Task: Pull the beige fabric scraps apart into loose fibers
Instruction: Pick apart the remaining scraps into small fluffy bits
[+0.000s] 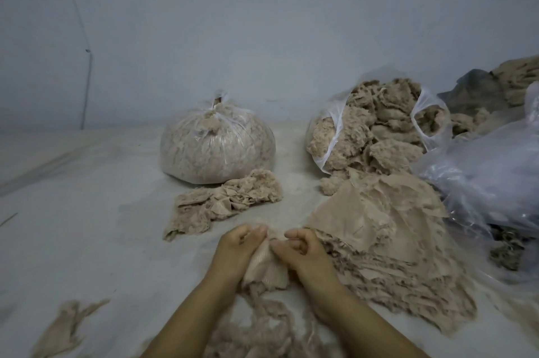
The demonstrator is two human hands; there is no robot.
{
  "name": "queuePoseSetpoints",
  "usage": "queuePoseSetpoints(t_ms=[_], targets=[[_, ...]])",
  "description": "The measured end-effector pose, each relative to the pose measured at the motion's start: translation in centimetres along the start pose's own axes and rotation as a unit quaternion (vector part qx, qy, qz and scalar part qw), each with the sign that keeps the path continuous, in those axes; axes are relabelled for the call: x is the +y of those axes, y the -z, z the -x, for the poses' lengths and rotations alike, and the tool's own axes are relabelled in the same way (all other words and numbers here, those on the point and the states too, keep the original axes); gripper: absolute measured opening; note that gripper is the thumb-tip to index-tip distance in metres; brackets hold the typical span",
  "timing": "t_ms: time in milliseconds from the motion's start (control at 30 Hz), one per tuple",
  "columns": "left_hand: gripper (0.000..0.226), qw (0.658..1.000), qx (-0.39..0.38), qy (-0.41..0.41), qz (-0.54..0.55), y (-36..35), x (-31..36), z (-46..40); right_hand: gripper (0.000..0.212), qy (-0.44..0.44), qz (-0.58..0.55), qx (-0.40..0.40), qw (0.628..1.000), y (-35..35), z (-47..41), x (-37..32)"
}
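1. Beige fabric scrap (267, 266) sits near-centre, held up between both our hands, its frayed lower edge hanging toward loose fibers (262, 325) lying below it.
2. Left hand (237, 247): fingers curled, pinching the scrap's top-left edge.
3. Right hand (302, 249): fingers curled too, pinching the top-right edge; the two hands almost touch, w/ the cloth bunched between them.
4. Pile of flat scraps (388, 241) lies just right of our hands, spreading near to far.
5. Smaller heap of scraps (221, 203) is just beyond the hands, left of centre.
6. Tied plastic bag (217, 145), stuffed w/ fibers, stands far-centre, touching that heap's far side.
7. Open plastic bag (376, 127), overflowing w/ pulled fiber, stands far-right.
8. Clear plastic sheeting (490, 179) is crumpled at the right edge.
9. One stray strip (62, 328) lies near-left, well apart.
10. All of it rests on a pale floor (87, 226) against a white wall (262, 22).
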State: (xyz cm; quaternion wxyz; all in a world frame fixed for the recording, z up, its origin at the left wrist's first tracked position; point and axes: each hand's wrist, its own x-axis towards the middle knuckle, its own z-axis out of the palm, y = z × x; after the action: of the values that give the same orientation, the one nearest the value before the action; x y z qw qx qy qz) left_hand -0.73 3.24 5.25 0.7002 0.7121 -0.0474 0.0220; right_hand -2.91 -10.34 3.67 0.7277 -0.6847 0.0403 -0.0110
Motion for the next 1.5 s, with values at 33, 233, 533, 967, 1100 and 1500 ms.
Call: queuePoseSetpoints(t_ms=[33, 233, 533, 967, 1100, 1500], targets=[[0.034, 1.000, -0.010, -0.002, -0.024, -0.1, 0.0, 0.1, 0.028, 0.010, 0.021, -0.008, 1.000, -0.2, 0.1, 0.0], [0.047, 0.999, -0.007, 0.046, -0.023, -0.2, -0.1, 0.3, 0.022, 0.045, 0.030, 0.118, 0.992, -0.4, -0.4, 0.3], [0.031, 0.999, -0.026, -0.023, 0.008, -1.2, -0.4, 0.9, 0.022, 0.093, -0.006, 0.135, 0.986, -0.2, -0.2, -0.1], [0.032, 0.999, -0.016, -0.005, -0.030, -1.0, -0.4, 1.0, 0.021, 0.091, 0.004, 0.108, 0.990, -0.4, 0.7, -0.7], [0.034, 0.999, 0.036, -0.024, -0.027, -0.9, 0.2, 0.9, 0.034, 0.121, 0.026, 0.139, 0.983, -0.2, 0.5, -0.9], [0.032, 0.998, -0.033, -0.054, -0.019, -0.2, 1.2, 1.5, 0.030, 0.126, 0.102, 0.040, 0.986, 0.4, 0.8, -2.1]])
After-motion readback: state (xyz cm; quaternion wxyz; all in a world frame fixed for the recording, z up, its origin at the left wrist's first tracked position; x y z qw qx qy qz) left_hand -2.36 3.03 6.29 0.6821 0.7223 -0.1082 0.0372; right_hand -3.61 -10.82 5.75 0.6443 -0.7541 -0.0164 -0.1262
